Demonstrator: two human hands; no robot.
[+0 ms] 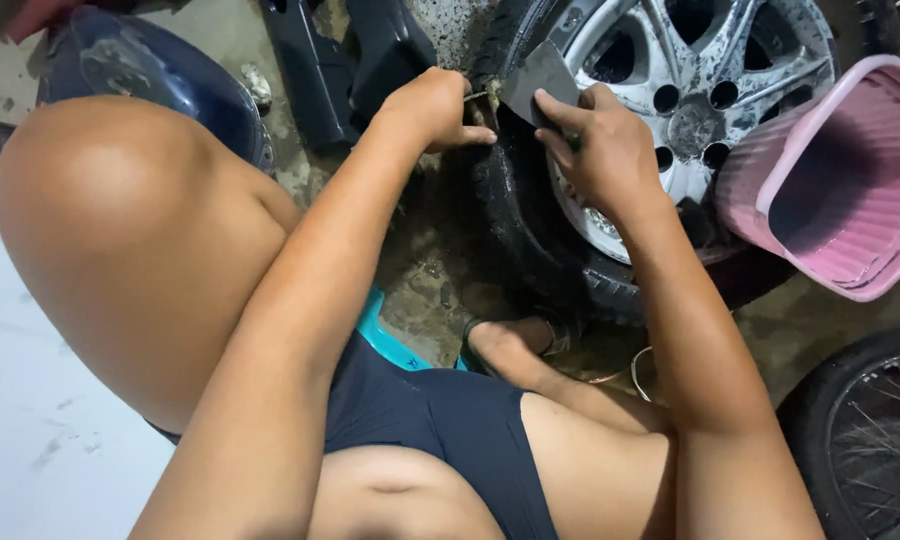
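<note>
Keep your left hand (432,105) pinched tight on the plug strand (478,96) at the tyre (510,200) & your right hand (605,140), gripping the blade (542,72), cutting flush w/ the tread, away from fingers.

The top of the black rubber car tyre with its silver alloy wheel (690,110) is cut off by the upper edge. The pink ribbed plastic basket (840,190) and the black spoked wheel (865,440) are cut by the right edge. The thin strand pinched in the left hand (432,108) is too small to be identified
</note>
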